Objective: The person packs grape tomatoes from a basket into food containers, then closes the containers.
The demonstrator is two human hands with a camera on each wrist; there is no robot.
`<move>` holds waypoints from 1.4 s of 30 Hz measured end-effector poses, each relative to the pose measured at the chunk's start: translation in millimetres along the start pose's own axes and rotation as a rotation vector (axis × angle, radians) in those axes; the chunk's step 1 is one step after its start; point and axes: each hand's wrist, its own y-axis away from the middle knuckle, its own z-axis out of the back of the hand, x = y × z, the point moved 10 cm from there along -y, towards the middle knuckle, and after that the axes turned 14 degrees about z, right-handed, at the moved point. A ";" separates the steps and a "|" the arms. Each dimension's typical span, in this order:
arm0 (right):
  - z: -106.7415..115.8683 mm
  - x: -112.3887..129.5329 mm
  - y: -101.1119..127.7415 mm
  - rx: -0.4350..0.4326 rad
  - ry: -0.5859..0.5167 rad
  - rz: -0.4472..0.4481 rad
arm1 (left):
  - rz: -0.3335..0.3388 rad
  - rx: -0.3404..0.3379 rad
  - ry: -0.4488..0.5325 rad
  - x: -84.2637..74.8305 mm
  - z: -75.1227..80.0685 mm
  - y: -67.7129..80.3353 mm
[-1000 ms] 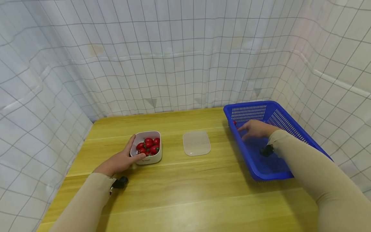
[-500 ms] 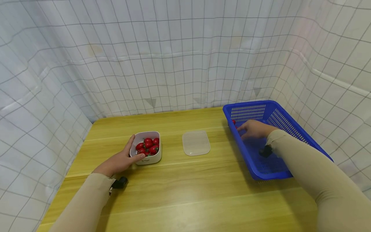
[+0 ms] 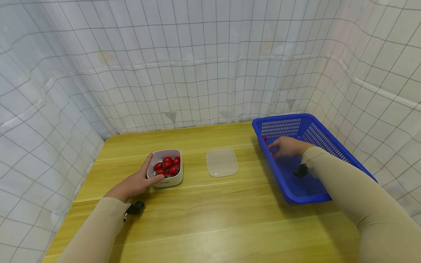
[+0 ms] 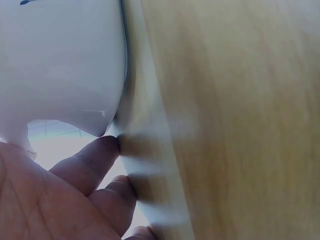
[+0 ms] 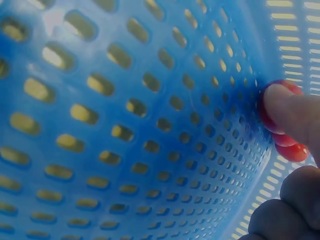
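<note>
On the left of the table, my left hand (image 3: 135, 183) holds a white square container (image 3: 171, 181) at its corner, thumb over the near rim and fingers along the far left side. Several small red cherry tomatoes (image 3: 168, 165) with green stems lie inside it. In the left wrist view, bent fingers (image 4: 92, 162) are close by the container's wall (image 4: 65, 65). My right hand (image 3: 290, 147) reaches into a blue plastic basket (image 3: 275, 171) at its left wall. In the right wrist view its thumb presses on a cherry tomato (image 5: 270, 117), with other red tomatoes (image 5: 292, 152) beside it.
A flat translucent lid (image 3: 222, 162) lies on the wooden table (image 3: 210, 215) between container and basket. Another red tomato (image 3: 264, 138) sits in the basket's far left corner. A white checked curtain (image 3: 204, 65) encloses the back and sides.
The right fingers have shifted slightly at the basket's left wall, and more red now shows beneath them. The left hand and container stay in place.
</note>
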 end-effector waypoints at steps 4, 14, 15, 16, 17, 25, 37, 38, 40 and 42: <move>0.0 -0.3 1.1 0.012 -0.006 -0.002 | 0.002 0.000 0.002 0.8 0.2 0.0; 0.9 -2.8 9.0 0.056 0.001 -0.018 | 0.008 -0.007 -0.009 0.1 0.7 0.4; 1.1 -3.1 9.7 0.058 -0.001 -0.022 | 0.011 -0.009 -0.007 0.2 1.0 0.3; 0.9 -3.6 10.4 0.062 -0.001 -0.026 | 0.011 -0.010 -0.009 0.2 1.0 0.3; 0.7 -4.1 11.1 0.065 -0.004 -0.028 | 0.011 -0.012 -0.010 0.0 1.1 0.5; -0.6 -9.9 13.8 0.062 -0.024 -0.041 | -0.003 -0.013 -0.007 -0.8 1.0 2.1; 0.5 -6.7 15.0 0.060 -0.016 -0.043 | 0.001 -0.018 0.002 1.7 2.7 -0.2; -0.2 -6.7 15.6 0.064 -0.023 -0.050 | -0.001 -0.018 -0.001 1.6 2.5 0.0; -1.1 -6.1 16.2 0.072 -0.027 -0.054 | -0.002 -0.018 0.000 2.0 2.5 -0.3; -1.5 -6.5 16.8 0.075 -0.036 -0.067 | -0.002 -0.021 0.001 2.2 2.8 0.2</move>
